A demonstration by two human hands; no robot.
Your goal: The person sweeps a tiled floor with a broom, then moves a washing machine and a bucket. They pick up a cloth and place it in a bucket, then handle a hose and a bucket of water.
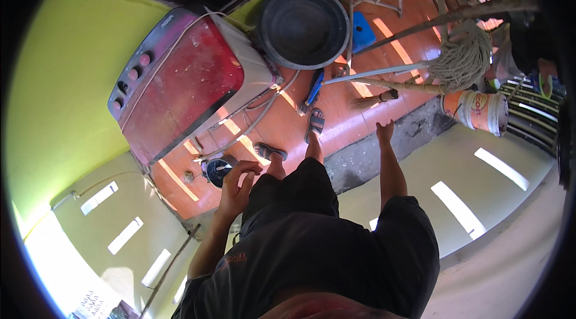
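My left hand [239, 187] hangs in the air in front of my left thigh, its fingers loosely bent and apart, with nothing in it. Just beyond it on the floor stands a small dark bucket [211, 176] with a pale stick-like thing inside. My right hand [385, 132] is held out to the right over the floor, also without anything in it; its fingers look small but spread. Nearest to it lies a broom head with brown bristles [367, 103]. To the left stands a washing machine [186, 70] with a dusty red lid and several knobs.
A large black basin [303, 28] sits against the far wall beside a blue plastic stool [362, 32]. A blue push brush [314, 87], a string mop [463, 58] and an orange-and-white bucket [477, 112] lie rightward. A hose [264, 116] trails across the tiles near my sandals.
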